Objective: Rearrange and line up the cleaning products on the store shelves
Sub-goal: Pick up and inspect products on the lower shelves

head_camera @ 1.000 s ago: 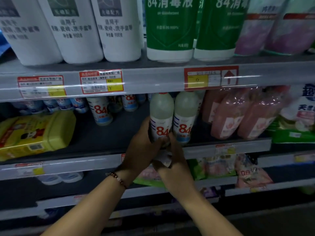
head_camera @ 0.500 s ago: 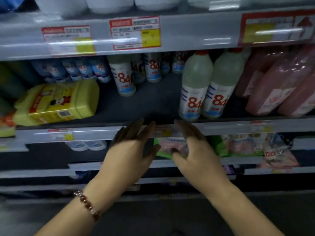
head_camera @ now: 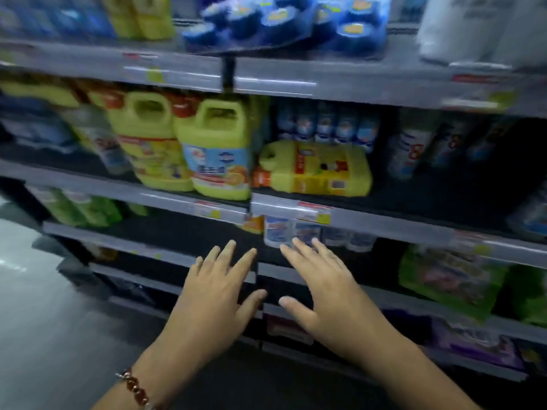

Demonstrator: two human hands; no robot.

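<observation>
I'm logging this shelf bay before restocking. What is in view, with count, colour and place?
upright jugs: at least two, yellow, middle shelf, left of the divider
toppled jug: one, yellow, on its side, middle shelf
small bottles: a row, white and blue, behind the toppled jug; count blurred
blue tubs: several, top shelf
green packs: lower right shelf, count unclear
bracelet: one, reddish beads, left wrist
left hand: open, holds nothing
right hand: open, holds nothing

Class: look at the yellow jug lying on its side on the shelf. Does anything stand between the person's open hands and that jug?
Only the shelf's front rail crosses between them. The left hand and right hand hover empty below the yellow jug, whose front is unblocked.
</observation>
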